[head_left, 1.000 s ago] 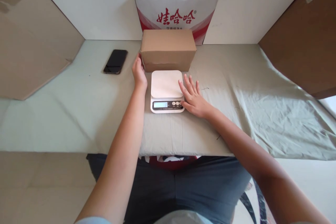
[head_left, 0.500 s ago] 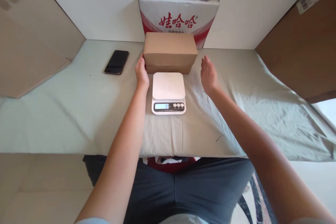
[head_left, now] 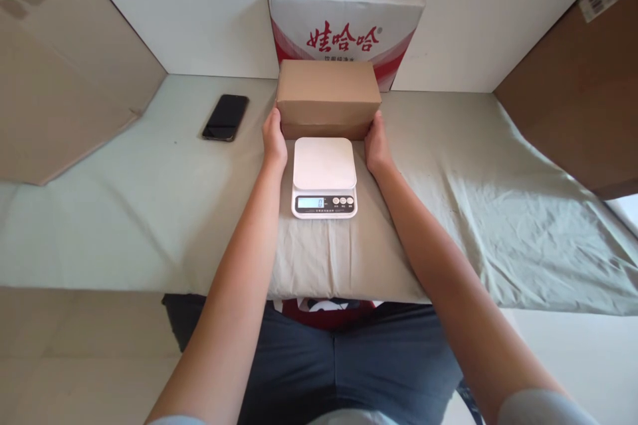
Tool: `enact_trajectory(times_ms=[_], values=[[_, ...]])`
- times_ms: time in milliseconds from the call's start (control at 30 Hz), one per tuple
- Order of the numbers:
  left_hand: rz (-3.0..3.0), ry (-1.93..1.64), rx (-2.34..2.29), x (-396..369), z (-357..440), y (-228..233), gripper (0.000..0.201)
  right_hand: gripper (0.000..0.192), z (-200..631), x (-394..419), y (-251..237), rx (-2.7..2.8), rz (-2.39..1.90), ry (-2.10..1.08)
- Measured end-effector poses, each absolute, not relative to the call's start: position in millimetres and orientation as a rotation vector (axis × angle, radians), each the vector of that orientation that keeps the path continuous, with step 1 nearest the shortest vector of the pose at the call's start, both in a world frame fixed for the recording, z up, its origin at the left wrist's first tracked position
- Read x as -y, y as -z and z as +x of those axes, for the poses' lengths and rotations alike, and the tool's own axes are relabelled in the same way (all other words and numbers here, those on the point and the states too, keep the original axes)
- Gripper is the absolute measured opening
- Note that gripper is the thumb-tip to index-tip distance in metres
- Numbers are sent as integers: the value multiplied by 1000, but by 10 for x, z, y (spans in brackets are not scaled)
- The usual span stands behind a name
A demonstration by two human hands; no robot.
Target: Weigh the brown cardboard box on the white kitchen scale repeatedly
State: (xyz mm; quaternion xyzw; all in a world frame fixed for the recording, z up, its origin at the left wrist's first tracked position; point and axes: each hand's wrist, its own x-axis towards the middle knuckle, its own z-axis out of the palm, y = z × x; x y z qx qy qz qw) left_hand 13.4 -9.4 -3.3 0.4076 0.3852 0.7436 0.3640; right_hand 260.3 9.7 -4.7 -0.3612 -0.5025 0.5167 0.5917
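right hand [head_left: 377,146] just joined left hand [head_left: 274,139], so both clamp that brown oblong cardboard box [head_left: 328,93] behind the white squarish plastic scale [head_left: 324,166]

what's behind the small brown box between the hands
Behind the brown box stands a white-and-red carton with large red characters; its upper part shows. The box covers the carton's lower middle, so that part, and whether the two touch, cannot be seen.

One left hand [head_left: 274,141], one right hand [head_left: 377,145], one scale [head_left: 325,166], three buttons [head_left: 343,200], one phone [head_left: 226,117], one cloth [head_left: 114,192], three brown boxes [head_left: 329,118], one printed box [head_left: 343,16].
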Motion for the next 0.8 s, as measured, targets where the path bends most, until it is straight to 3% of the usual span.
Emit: enact_trajectory(times_ms=[267, 433, 633, 800], values=[[1021, -1919, -993, 123, 121, -31, 44, 77, 2592, -93, 75, 1179, -824, -1140], [1100, -1951, -923, 164, 102, -258, 57, 85, 2592, 33, -270, 1285, -771, -1001], [1219, -1836, -835, 807, 96, -807, 67, 74, 2653, 686, -956, 1487, -705, -840], [1188, -1750, -909, 1586, 197, -775, 62, 55, 2721, 1360, -992, 1440, -755, -899]])
